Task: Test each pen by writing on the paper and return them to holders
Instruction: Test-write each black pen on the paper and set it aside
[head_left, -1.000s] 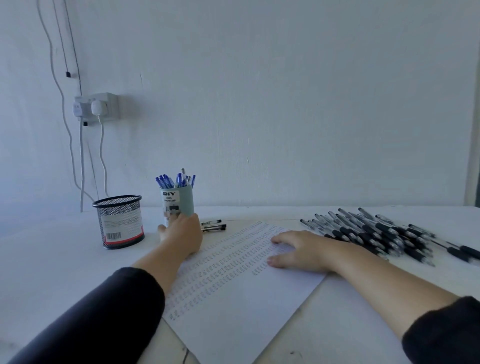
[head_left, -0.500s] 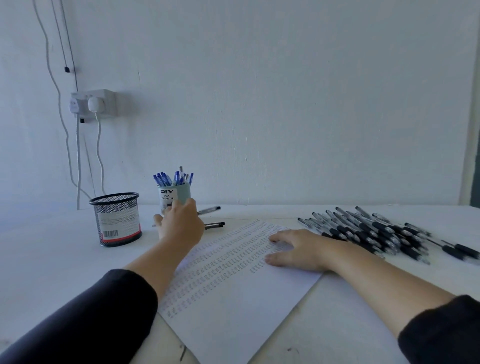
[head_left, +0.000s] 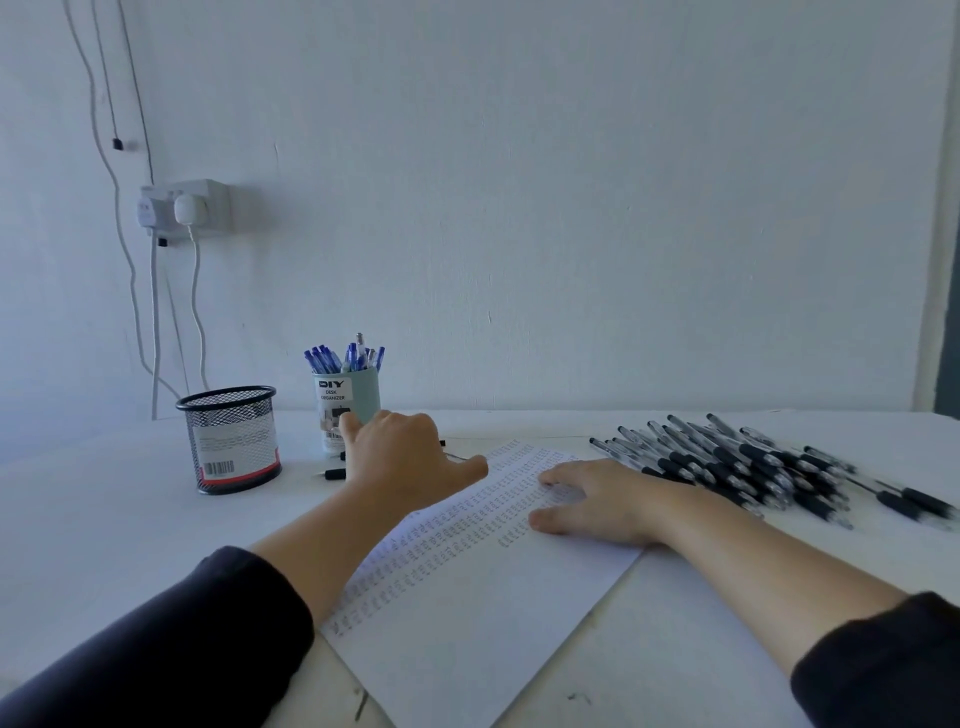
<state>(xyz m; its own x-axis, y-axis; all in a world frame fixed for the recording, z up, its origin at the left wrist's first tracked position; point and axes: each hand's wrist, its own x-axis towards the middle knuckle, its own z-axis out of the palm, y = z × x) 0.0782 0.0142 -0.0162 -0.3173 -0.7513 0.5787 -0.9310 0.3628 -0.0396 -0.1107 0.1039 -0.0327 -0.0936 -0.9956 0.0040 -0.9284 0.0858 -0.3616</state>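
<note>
My left hand (head_left: 402, 457) hovers low just right of the teal holder (head_left: 358, 400), which is full of blue pens. The hand's back hides its fingers; it seems to grip a black pen (head_left: 333, 474), whose ends stick out on both sides. My right hand (head_left: 597, 499) lies flat with straight fingers on the white paper (head_left: 467, 613), which carries rows of small written marks. A black mesh holder (head_left: 231, 436) stands left of the teal one. A big heap of black pens (head_left: 737, 462) lies right of the paper.
The white table (head_left: 104, 519) meets a white wall at the back. A wall socket with a plug (head_left: 184, 210) and hanging cables is above the mesh holder. A few black pens (head_left: 914, 504) lie apart at the far right.
My left hand has shifted right and lower from in front of the teal holder, covering the pens that lay beside it. My right hand stays on the paper.
</note>
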